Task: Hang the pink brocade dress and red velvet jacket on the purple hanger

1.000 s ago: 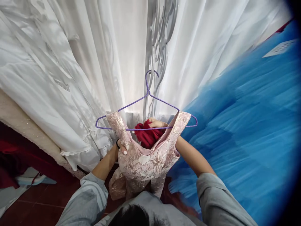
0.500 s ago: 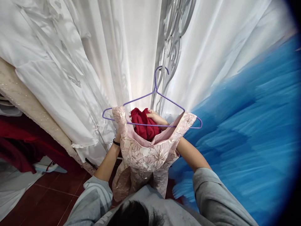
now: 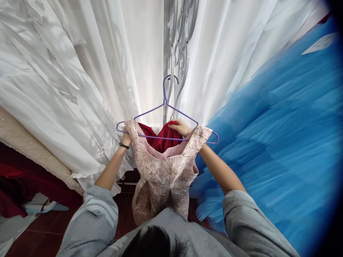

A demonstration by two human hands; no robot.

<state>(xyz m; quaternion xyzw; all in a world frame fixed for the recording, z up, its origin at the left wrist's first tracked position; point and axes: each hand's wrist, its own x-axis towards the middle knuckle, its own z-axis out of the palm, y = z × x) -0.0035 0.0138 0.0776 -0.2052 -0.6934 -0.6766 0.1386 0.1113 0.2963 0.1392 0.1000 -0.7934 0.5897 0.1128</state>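
A pink brocade dress (image 3: 163, 171) with raised flower patterns hangs by its shoulder straps on a purple hanger (image 3: 150, 111). Behind its neckline, a red cloth (image 3: 163, 144) is spread between my two hands, its upper edge dipping in the middle. My right hand (image 3: 182, 127) is closed on the cloth's right part, thumb and fingers at the edge. My left hand (image 3: 127, 138), with a black band at the wrist, is behind the left strap. Its fingers are mostly hidden, but the cloth's left end rises toward it and looks held there.
The hanger's hook is by a white scrolled metal frame (image 3: 174, 53). White curtains (image 3: 144, 53) and white garments (image 3: 53, 117) hang at the back and left. Blue tulle (image 3: 268, 153) fills the right side. Red fabric and a light blue hanger (image 3: 57, 207) are low left, above dark red floor tiles.
The red cloth, bunched before, is now opened out between my hands. My left hand has moved left, away from my right. The view has shifted slightly.
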